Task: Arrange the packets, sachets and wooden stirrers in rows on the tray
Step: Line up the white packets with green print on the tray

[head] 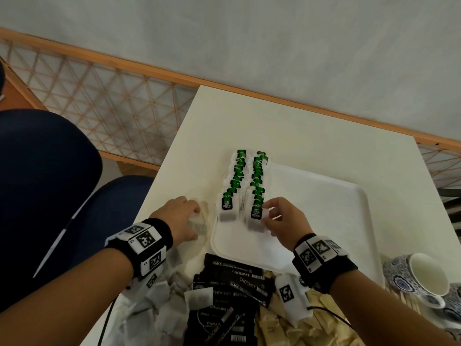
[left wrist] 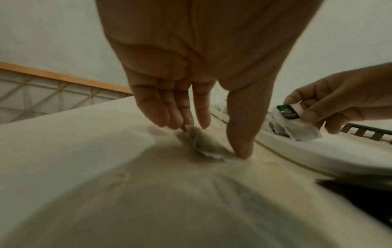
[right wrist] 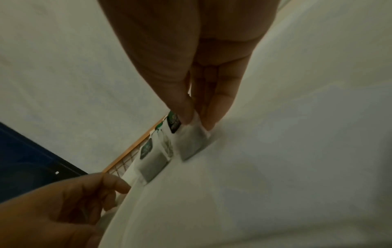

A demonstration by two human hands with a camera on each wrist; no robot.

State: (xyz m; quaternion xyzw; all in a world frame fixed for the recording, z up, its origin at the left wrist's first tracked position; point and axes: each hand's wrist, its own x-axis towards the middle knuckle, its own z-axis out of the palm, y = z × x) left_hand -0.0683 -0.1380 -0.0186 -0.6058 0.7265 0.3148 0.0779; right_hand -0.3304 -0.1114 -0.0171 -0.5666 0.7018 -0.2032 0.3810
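A white tray (head: 324, 208) lies on the white table and carries two rows of green-tagged tea bags, a left row (head: 233, 186) and a right row (head: 258, 181). My right hand (head: 268, 216) pinches the front tea bag (head: 255, 221) of the right row; in the right wrist view the thumb and fingers (right wrist: 220, 107) close on the top edge of that bag (right wrist: 193, 142). My left hand (head: 197, 222) is on the table just left of the tray. Its thumb and fingertips (left wrist: 182, 124) pinch a loose tea bag (left wrist: 201, 144) lying flat there.
Near me lie black CHOCMET sachets (head: 234, 278), a heap of loose tea bags (head: 159, 308) and beige packets (head: 287, 328). A blue patterned cup on a saucer (head: 424, 275) stands right of the tray. A blue chair (head: 50, 183) sits left of the table edge.
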